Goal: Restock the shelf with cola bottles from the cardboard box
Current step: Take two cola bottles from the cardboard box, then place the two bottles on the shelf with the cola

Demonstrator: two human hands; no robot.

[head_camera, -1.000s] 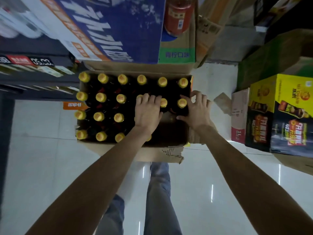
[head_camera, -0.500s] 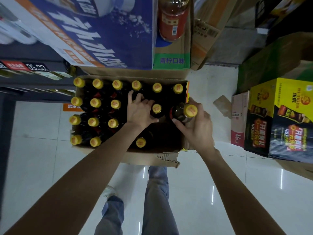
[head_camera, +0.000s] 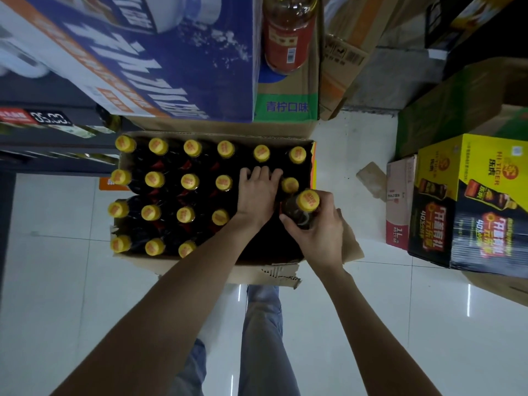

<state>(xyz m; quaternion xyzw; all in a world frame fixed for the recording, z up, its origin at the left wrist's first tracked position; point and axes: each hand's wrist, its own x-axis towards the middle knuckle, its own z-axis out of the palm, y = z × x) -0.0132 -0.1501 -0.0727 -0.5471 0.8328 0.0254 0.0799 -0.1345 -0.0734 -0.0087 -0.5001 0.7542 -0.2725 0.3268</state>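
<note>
— Right hand (head_camera: 317,232), what's it doing?

— I see it wrapped around one cola bottle (head_camera: 303,210), lifted above the cardboard box (head_camera: 217,270) at its right end.

— And the left hand (head_camera: 258,195)?

— Fingers curl down over a bottle among the yellow-capped ones; I can't tell whether it grips. Remaining bottles (head_camera: 171,181) stand upright, filling the box's left side.

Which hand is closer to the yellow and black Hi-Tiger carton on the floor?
Right. The right hand, gripping a cola bottle at the box's right edge, is nearer the Hi-Tiger carton. The left hand lies farther left, over the bottles.
</note>
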